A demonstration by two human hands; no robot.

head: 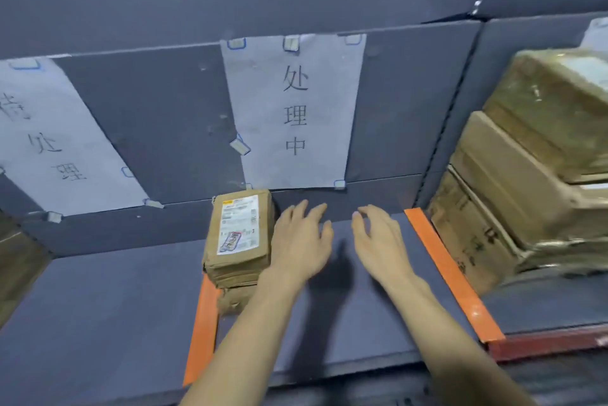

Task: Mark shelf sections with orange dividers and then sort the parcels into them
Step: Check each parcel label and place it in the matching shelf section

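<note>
Head view looks down on a dark grey shelf (98, 290) split by two flat orange divider strips, left (200, 333) and right (450, 270). Between them, a stack of brown paper parcels with a white shipping label (238, 237) sits over the left strip's far end. Both bare hands hover in this middle section, fingers spread and empty: the left hand (301, 237) just beside the stack, the right hand (378, 237) apart from it. Taped brown cardboard boxes (526, 182) are piled beyond the right strip. A white paper sign with handwritten characters (292, 112) hangs on the back wall.
</note>
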